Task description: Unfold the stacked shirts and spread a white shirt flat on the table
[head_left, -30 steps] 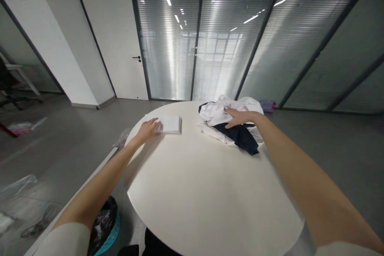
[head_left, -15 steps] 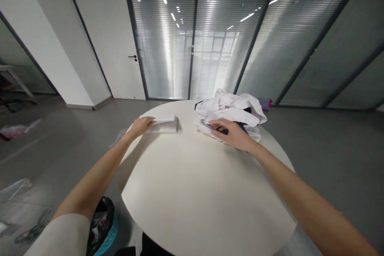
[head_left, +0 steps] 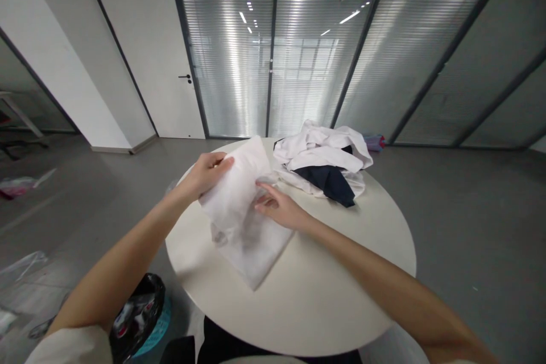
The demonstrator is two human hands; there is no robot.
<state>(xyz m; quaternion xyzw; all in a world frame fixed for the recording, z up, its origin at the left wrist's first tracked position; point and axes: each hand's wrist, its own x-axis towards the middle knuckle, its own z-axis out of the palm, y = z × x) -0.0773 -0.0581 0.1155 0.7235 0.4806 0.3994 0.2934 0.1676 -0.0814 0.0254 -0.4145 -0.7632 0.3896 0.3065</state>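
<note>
A thin white cloth [head_left: 260, 250], partly unfolded and creased, hangs slanting over the table, its lower corner near the tabletop. My left hand [head_left: 207, 173] is closed on its upper left edge, thumb in front. My right hand [head_left: 284, 209] is at the cloth's right side, index finger and thumb apart, fingertips touching or very near the fabric. Beyond that hand lies a crumpled pile of white clothing [head_left: 319, 145] with a dark navy part [head_left: 328, 182] spread at its front.
The round white table [head_left: 341, 290] stands before me. A blue bin [head_left: 156, 333] with a black liner is at lower left on the floor. Clear plastic wrapping [head_left: 23, 267] lies farther left. A colourful bundle [head_left: 375, 143] shows behind the clothing pile.
The folded white cloth at the left has been lifted, brought nearer and partly opened out. My right hand has left the clothing pile and moved left to the cloth.
</note>
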